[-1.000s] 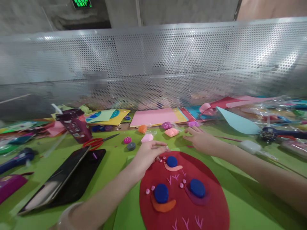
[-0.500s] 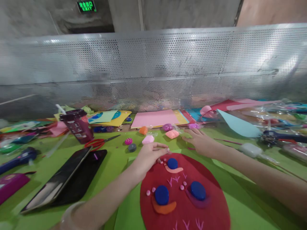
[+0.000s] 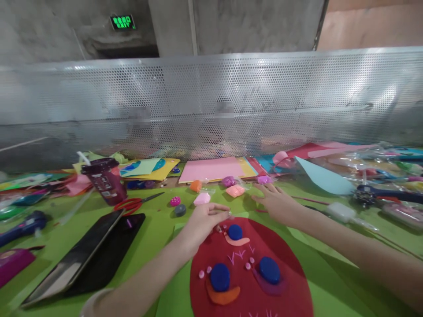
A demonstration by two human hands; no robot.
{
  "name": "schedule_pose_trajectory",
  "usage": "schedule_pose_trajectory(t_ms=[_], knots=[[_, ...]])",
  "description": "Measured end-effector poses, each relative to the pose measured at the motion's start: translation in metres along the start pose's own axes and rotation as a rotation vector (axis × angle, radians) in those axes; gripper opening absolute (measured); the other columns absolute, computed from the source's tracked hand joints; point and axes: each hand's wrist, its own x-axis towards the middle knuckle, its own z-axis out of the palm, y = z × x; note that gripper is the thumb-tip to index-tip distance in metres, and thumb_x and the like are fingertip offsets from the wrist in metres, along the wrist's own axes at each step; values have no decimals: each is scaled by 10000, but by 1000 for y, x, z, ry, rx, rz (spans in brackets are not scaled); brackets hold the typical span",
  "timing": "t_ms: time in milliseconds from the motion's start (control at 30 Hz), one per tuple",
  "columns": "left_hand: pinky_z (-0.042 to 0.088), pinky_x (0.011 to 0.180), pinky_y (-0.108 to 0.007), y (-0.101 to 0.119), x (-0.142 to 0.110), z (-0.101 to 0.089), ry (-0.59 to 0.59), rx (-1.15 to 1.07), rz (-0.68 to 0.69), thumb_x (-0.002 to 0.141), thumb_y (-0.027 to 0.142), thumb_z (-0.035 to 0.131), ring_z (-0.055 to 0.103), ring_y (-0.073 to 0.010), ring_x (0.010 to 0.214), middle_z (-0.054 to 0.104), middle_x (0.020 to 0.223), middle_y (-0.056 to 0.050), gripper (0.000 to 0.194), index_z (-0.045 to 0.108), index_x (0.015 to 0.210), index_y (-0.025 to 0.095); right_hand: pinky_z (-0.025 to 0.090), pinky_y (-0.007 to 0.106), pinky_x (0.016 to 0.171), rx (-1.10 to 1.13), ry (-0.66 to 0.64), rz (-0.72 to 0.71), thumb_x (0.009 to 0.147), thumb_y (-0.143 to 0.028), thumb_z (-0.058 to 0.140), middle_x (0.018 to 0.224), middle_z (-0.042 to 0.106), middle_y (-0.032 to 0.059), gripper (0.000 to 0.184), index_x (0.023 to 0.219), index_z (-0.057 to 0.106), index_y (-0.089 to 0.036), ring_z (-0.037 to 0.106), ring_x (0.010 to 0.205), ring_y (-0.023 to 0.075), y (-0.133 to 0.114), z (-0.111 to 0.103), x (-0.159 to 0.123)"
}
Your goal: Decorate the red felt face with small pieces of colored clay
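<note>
My left hand (image 3: 205, 223) is over the upper left edge of a red paper circle (image 3: 243, 264), its thumb and fingertips pinched together. A tiny pale bit shows at the fingertips, too small to name. On the circle sit blue discs (image 3: 220, 277) with curved clay strips, an orange strip (image 3: 224, 296) among them, small pink balls (image 3: 201, 274) and thin pink strands (image 3: 237, 255). My right hand (image 3: 277, 202) lies beyond the circle's upper right, fingers stretched and apart, on the green surface. Packets of soft clay, one peach (image 3: 235, 190) and one purple (image 3: 264, 179), lie near its fingertips.
To the left are red-handled scissors (image 3: 128, 204), a dark cup with a straw (image 3: 105, 182) and a tablet-like device (image 3: 71, 259). Coloured paper (image 3: 211, 169) lies along a perforated metal panel (image 3: 205, 105). At right are a light-blue sheet (image 3: 324, 176) and a blue-handled tool (image 3: 383, 189).
The view has tilted up slightly, so the table things appear lower. My left hand keeps its pinch at the circle's edge; my right hand stays stretched out near the packets.
</note>
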Motion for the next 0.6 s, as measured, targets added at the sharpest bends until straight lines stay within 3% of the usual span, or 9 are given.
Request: schedule_pose_trajectory(t_ms=[133, 233, 600], knots=[[383, 496, -212, -2, 1, 0, 17, 0, 9, 707, 266, 682, 502, -91, 477, 611, 559, 18, 191, 640, 853, 151, 422, 508, 882, 50, -15, -65, 690, -33, 508, 1329, 453, 157, 490, 1129, 624, -218, 410, 1199, 359, 4, -11, -10], [395, 511, -213, -3, 1, 1, 11, -4, 18, 705, 260, 684, 552, -111, 530, 604, 541, 16, 185, 645, 852, 154, 403, 500, 920, 36, -21, -28, 673, -21, 513, 1279, 501, 151, 479, 1103, 634, -196, 400, 1211, 349, 7, -16, -13], [444, 582, -220, 0, -2, 3, 13, -19, -5, 719, 237, 675, 627, -142, 634, 633, 562, 3, 178, 637, 863, 140, 457, 466, 855, -54, -40, 7, 666, -12, 535, 1361, 429, 160, 557, 1193, 575, -188, 443, 1179, 371, -3, -4, -9]])
